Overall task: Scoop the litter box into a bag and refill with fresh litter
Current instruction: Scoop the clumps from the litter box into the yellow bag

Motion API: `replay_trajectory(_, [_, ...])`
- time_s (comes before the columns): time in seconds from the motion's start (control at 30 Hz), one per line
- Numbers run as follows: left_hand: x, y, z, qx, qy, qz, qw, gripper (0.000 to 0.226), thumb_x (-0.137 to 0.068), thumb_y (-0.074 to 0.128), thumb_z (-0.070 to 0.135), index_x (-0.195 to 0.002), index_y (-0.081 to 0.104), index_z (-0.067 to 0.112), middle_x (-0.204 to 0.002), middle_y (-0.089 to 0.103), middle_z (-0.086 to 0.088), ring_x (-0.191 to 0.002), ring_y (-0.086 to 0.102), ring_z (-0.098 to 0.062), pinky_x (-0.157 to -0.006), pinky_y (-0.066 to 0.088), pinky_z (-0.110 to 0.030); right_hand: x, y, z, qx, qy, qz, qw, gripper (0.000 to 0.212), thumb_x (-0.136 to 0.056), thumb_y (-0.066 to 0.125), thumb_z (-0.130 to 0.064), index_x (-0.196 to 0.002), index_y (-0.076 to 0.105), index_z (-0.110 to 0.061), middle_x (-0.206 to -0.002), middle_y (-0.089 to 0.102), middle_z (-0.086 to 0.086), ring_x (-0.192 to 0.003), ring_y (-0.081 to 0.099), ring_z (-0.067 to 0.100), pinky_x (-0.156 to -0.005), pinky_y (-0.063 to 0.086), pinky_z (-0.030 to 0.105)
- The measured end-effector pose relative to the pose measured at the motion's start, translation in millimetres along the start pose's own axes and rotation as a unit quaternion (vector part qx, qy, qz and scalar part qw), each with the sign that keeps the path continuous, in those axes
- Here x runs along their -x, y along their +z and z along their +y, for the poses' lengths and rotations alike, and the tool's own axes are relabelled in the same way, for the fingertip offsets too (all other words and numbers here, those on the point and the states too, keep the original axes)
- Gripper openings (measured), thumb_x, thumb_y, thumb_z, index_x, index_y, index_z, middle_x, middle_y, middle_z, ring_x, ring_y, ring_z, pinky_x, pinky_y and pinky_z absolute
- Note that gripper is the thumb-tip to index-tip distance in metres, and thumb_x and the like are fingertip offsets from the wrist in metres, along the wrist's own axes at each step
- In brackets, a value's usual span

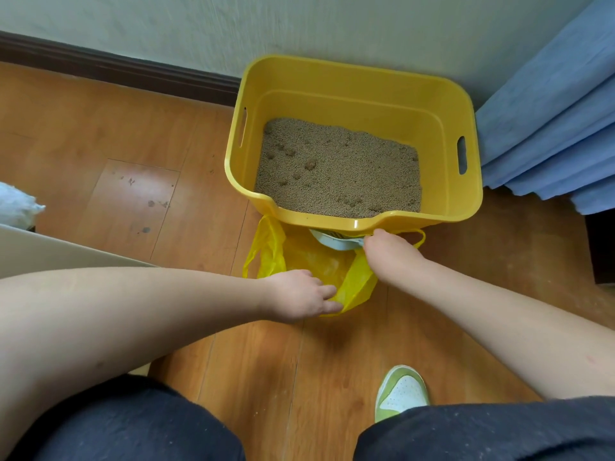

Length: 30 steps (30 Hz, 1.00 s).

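Yellow bag (319, 264) pinched open by left hand (296, 296); right hand (387, 252) fingers wrapped on scoop (336, 240) over it; litter box (446, 98) still clumpy, refill pending.

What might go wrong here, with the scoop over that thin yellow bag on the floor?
1. The bag is limp, and only the left hand holds its near edge open; if it sags, the scoop's load could land on the wooden floor.
2. The right hand holds the scoop tucked under the litter box rim, so it may knock the rim and scatter grains.
3. The thin plastic might tear.
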State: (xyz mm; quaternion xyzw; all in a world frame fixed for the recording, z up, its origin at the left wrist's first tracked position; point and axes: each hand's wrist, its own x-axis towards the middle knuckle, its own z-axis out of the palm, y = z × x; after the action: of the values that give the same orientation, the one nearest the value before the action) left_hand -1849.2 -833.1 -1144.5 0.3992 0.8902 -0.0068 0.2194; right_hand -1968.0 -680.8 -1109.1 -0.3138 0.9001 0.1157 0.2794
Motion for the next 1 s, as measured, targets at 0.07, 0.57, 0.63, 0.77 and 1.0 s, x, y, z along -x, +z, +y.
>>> replay_trajectory(0.07, [-1, 3, 3, -0.024, 0.022, -0.018, 0.999, 0.054, -0.097, 0.040, 0.012, -0.149, 0.027, 0.017, -0.123, 0.048, -0.013, -0.100, 0.056, -0.033, -0.073, 0.039, -0.039, 0, 3, 1, -0.005, -0.004, 0.009, 1.000, 0.030, -0.093, 0.036, 0.003, -0.115, 0.055, -0.002, -0.112, 0.051, 0.015, -0.103, 0.059, 0.035, -0.077, 0.047, 0.041])
replay_trajectory(0.57, [-1, 16, -5, 0.035, -0.096, 0.001, 0.995, 0.070, -0.098, 0.039, 0.053, -0.152, 0.022, 0.012, -0.130, 0.051, -0.011, -0.112, 0.054, -0.032, -0.090, 0.045, -0.042, 13, -7, 12, -0.149, -0.044, -0.039, 0.987, 0.035, -0.101, 0.041, -0.033, -0.110, 0.068, -0.014, -0.100, 0.069, 0.009, -0.097, 0.060, 0.028, -0.079, 0.048, 0.035])
replay_trajectory(0.63, [4, 20, -6, 0.030, -0.088, 0.045, 0.995, 0.066, -0.098, 0.034, 0.055, -0.146, 0.035, 0.010, -0.123, 0.056, -0.010, -0.107, 0.057, -0.031, -0.086, 0.044, -0.040, 18, -11, 13, -0.174, -0.066, -0.026, 0.982, 0.032, -0.101, 0.042, -0.033, -0.110, 0.068, -0.017, -0.094, 0.068, 0.003, -0.088, 0.059, 0.021, -0.074, 0.045, 0.031])
replay_trajectory(0.77, [13, 23, -14, -0.013, -0.027, 0.125, 0.992, 0.056, -0.093, 0.028, 0.052, -0.115, 0.064, 0.015, -0.088, 0.065, -0.003, -0.074, 0.063, -0.026, -0.064, 0.045, -0.031, 26, -37, 15, -0.336, -0.084, -0.019, 0.938, 0.029, -0.099, 0.048, -0.032, -0.082, 0.067, -0.017, -0.059, 0.055, -0.009, -0.052, 0.045, 0.006, -0.055, 0.036, 0.027])
replay_trajectory(1.0, [10, -28, -41, -0.031, -0.026, 0.269, 0.962, 0.039, -0.095, 0.040, 0.039, -0.100, 0.067, 0.012, -0.084, 0.064, -0.004, -0.075, 0.060, -0.027, -0.066, 0.046, -0.035, 22, -83, 48, -0.531, -0.024, 0.114, 0.839, 0.019, -0.099, 0.051, -0.026, -0.116, 0.058, -0.027, -0.085, 0.062, -0.003, -0.057, 0.048, 0.008, -0.052, 0.040, 0.023])
